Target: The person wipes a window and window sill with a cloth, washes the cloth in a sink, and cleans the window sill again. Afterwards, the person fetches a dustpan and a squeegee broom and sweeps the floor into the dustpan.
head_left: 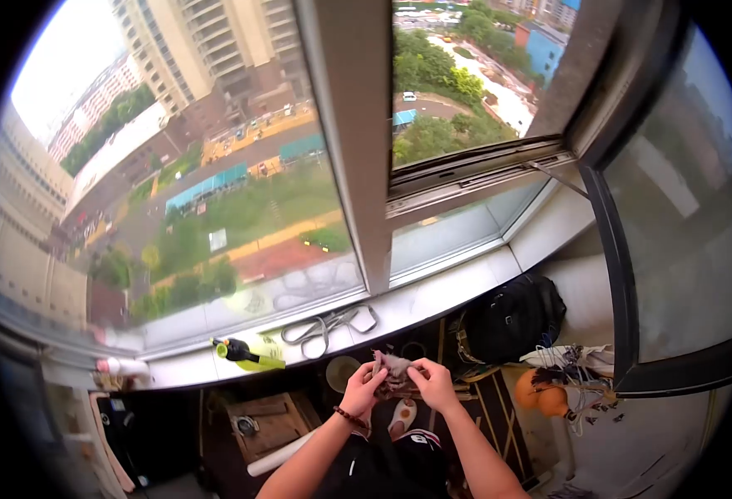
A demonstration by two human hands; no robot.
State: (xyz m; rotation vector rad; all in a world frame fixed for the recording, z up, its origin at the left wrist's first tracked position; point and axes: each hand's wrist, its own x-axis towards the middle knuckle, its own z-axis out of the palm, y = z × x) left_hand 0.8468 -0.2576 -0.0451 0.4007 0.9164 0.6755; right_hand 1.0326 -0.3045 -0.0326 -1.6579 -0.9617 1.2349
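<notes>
My left hand point(362, 386), with a beaded bracelet at the wrist, pinches one side of a crumpled greyish-pink rag point(395, 370). The opposite side is gripped between the thumb and fingers of my right hand point(434, 384). Both hands hold the rag up in front of my body, just below the window sill point(424, 299). Parts of the fingers are hidden behind the cloth.
On the sill lie a grey strap point(328, 328) and a yellow-green bottle point(254, 353) with a black top. A black bag point(516, 320) and orange gourds point(541, 394) are to the right. The open window sash point(674, 208) juts inward. A wooden board point(270, 424) lies at lower left.
</notes>
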